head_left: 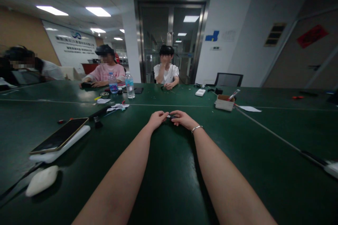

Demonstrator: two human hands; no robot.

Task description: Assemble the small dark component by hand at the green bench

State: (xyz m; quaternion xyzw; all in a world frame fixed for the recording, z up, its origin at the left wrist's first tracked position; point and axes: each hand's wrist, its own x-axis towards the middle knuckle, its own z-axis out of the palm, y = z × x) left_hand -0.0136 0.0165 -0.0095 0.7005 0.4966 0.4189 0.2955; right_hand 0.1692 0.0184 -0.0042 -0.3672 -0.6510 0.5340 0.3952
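Note:
Both my arms stretch forward over the dark green table. Between my fingertips is a small dark object with a light end, too small to name for certain. My left hand pinches its light end between thumb and fingers. From the other side, my right hand has its thumb and forefinger closed on the dark end. A silver bracelet circles my right wrist. The fingers hide part of the small object.
At left, a phone rests on a white box, near a pale stone-like object. Water bottles, paper scraps and a small open box stand farther off. Several people sit across the table, one in a pink top. A cable crosses at right.

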